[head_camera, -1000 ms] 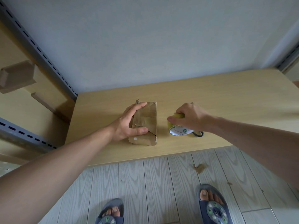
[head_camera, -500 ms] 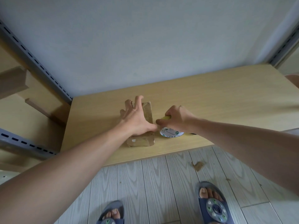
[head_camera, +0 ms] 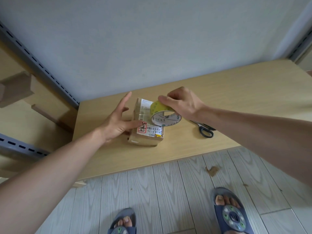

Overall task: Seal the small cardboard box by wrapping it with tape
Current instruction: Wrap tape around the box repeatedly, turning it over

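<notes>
The small cardboard box (head_camera: 143, 139) sat on the wooden table (head_camera: 228, 92), directly under the right hand (head_camera: 184, 103) and just to the thumb side of the left hand (head_camera: 116, 120). The right hand grasped the yellow tape roll (head_camera: 159, 109), fingers curled over its rim and thumb pressed on the outer wrap, holding it tilted above the far half of the box. The left hand was released, fingers spread and straight, with only the thumb touching the box's near-left edge beside the shipping label (head_camera: 149, 130).

No tape looked to be stuck to the box yet, and whether a free end had been peeled could not be told.

The main risk lay in that light left-hand contact. If the strip were pulled off the roll while the box was only brushed by a thumb, the light box would probably slide or lift with the tape rather than stay put. A strip begun on the glossy label could bond poorly or wrinkle. Tape drawn out slack from a tilted roll might twist and stick to itself. The scissors (head_camera: 205, 130) lay on the table beyond the right wrist. Reaching for them would mean freeing a hand, and the tension could then drop and the strip spring back.
</notes>
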Demonstrator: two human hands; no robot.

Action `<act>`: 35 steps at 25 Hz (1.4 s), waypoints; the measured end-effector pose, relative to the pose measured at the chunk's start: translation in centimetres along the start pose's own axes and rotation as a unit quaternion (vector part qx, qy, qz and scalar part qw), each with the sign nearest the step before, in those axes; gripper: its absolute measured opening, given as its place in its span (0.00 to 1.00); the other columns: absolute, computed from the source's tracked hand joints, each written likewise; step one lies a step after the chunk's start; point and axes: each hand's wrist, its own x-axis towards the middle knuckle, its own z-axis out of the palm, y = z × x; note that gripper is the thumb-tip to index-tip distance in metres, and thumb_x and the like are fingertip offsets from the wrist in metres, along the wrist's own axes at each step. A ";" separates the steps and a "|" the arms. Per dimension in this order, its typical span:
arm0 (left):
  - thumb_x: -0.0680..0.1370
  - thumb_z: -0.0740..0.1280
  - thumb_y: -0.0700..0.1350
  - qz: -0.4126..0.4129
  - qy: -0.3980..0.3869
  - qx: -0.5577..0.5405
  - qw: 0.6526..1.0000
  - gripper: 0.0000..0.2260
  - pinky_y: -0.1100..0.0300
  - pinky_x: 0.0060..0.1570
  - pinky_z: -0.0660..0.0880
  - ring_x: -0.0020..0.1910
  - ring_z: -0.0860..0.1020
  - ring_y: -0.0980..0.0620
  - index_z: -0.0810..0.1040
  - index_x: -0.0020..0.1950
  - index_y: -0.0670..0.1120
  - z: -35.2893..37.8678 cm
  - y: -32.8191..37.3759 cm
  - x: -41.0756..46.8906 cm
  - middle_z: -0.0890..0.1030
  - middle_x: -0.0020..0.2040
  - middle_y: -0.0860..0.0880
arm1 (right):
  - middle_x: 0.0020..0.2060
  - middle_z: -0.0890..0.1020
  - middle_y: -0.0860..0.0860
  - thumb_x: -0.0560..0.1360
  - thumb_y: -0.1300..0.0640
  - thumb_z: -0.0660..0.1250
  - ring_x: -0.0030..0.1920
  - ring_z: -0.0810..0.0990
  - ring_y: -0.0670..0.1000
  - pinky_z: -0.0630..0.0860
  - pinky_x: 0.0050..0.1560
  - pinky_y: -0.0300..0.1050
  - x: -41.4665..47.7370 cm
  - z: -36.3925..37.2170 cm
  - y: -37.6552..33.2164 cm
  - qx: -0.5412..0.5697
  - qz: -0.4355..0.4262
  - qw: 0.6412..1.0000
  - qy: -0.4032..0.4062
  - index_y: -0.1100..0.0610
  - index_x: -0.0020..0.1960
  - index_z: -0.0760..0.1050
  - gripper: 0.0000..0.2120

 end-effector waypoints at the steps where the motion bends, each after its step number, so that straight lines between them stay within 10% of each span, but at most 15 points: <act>1: 0.65 0.83 0.51 0.013 -0.019 0.015 1.000 0.46 0.51 0.67 0.74 0.72 0.67 0.61 0.60 0.74 0.71 -0.2 -0.2 -0.1 0.64 0.76 0.50 | 0.25 0.65 0.49 0.79 0.43 0.64 0.26 0.63 0.48 0.59 0.28 0.44 0.1 0.3 -0.1 -0.003 -0.004 1.000 -0.001 0.57 0.30 0.65 0.26; 6: 0.71 0.71 0.60 0.082 -0.067 0.235 0.966 0.33 0.50 0.79 0.51 0.82 0.41 0.51 0.63 0.73 0.65 -0.6 -0.8 0.6 0.42 0.83 0.45 | 0.25 0.61 0.48 0.78 0.36 0.63 0.24 0.58 0.46 0.53 0.24 0.41 1.1 1.8 -1.5 -0.029 -0.010 1.000 0.006 0.54 0.30 0.58 0.29; 10: 0.68 0.62 0.75 0.083 -0.020 0.381 0.921 0.46 0.35 0.76 0.54 0.82 0.47 0.52 0.50 0.80 0.58 0.9 -1.7 0.8 0.49 0.83 0.55 | 0.24 0.66 0.50 0.78 0.33 0.60 0.26 0.64 0.48 0.61 0.29 0.44 1.5 2.6 -2.1 -0.041 -0.023 0.999 -0.021 0.57 0.30 0.63 0.31; 14: 0.71 0.62 0.76 0.125 -0.029 0.324 0.937 0.43 0.36 0.67 0.69 0.77 0.66 0.50 0.53 0.80 0.59 0.2 -3.7 0.7 0.63 0.80 0.54 | 0.26 0.70 0.53 0.81 0.42 0.60 0.27 0.68 0.50 0.65 0.31 0.46 2.5 2.4 -3.2 -0.070 -0.046 0.995 -0.044 0.65 0.32 0.69 0.29; 19: 0.70 0.53 0.79 0.097 -0.034 0.377 0.920 0.50 0.38 0.75 0.60 0.81 0.52 0.58 0.45 0.83 0.52 -0.1 -3.9 0.4 0.44 0.83 0.60 | 0.20 0.66 0.49 0.76 0.49 0.65 0.23 0.64 0.51 0.62 0.27 0.42 2.9 1.1 -1.6 -0.168 -0.078 0.982 -0.023 0.57 0.24 0.68 0.24; 29: 0.72 0.54 0.76 0.106 -0.055 0.369 0.922 0.49 0.56 0.79 0.49 0.78 0.42 0.64 0.43 0.83 0.49 0.0 -3.7 0.4 0.41 0.83 0.55 | 0.20 0.65 0.48 0.75 0.44 0.67 0.23 0.63 0.51 0.59 0.28 0.44 -0.1 1.8 4.3 -0.185 0.018 0.981 -0.058 0.54 0.26 0.62 0.26; 35: 0.71 0.53 0.78 0.098 -0.055 0.397 0.911 0.51 0.49 0.79 0.55 0.82 0.51 0.54 0.47 0.83 0.46 -0.2 -2.1 0.2 0.46 0.84 0.51 | 0.21 0.71 0.49 0.75 0.44 0.66 0.24 0.68 0.51 0.61 0.27 0.42 -0.6 3.0 4.5 -0.179 0.064 0.980 -0.053 0.55 0.26 0.66 0.24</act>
